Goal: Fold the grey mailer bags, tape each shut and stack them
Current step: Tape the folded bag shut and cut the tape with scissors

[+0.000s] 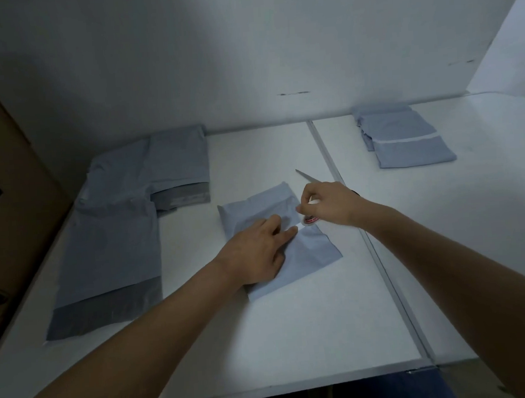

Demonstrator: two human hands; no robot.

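A folded grey mailer bag (307, 254) lies in the middle of the white table (263, 337). My left hand (255, 251) presses flat on it, fingertips at the end of a clear tape strip. My right hand (326, 205) grips a small tape roll (310, 219) at the bag's right edge, with tape stretched from the roll to my left fingers. Unfolded grey mailer bags (116, 238) lie spread at the left. A stack of folded, taped bags (405, 141) sits at the back right.
Scissors (307, 176) lie just behind my right hand, blades pointing away to the left. A brown cardboard box (6, 199) stands along the left edge. White walls close the back and right. A metal seam (379, 265) runs across the table.
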